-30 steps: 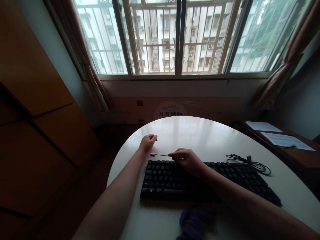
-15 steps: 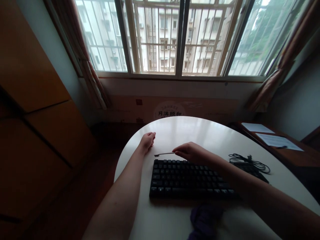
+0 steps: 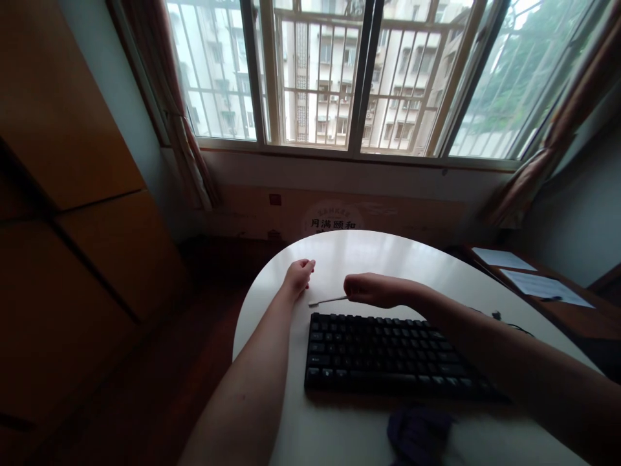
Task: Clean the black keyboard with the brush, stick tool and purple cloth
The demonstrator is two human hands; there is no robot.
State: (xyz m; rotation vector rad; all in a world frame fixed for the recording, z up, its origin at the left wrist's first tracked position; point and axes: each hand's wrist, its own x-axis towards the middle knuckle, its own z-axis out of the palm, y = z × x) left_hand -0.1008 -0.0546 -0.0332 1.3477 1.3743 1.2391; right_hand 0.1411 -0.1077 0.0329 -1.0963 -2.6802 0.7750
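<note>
My right hand (image 3: 376,289) is closed round the handle of a toothbrush (image 3: 332,299), held just past the keyboard's far edge. Its bristles (image 3: 314,305) point down at the left end, close to the table top. Below it lies a black keyboard (image 3: 373,349), partly covered by my right forearm. My left hand (image 3: 299,277) rests on the table beyond the keyboard's far left corner, fingers curled in; nothing sticks out of it. A dark purple cloth (image 3: 420,432) lies in front of the keyboard, partly cut off by the frame's lower edge.
The round white table (image 3: 349,249) has its curved edge at the left and back. A black cable (image 3: 517,329) shows behind my right forearm. Papers (image 3: 546,287) and a dark pen (image 3: 550,298) lie on a brown surface at the right. A barred window stands ahead.
The view has shifted, so the table and keyboard sit farther right. My right hand has turned over, its grip on the toothbrush now fist-like, and the brush is tilted more. My left hand stays curled.
</note>
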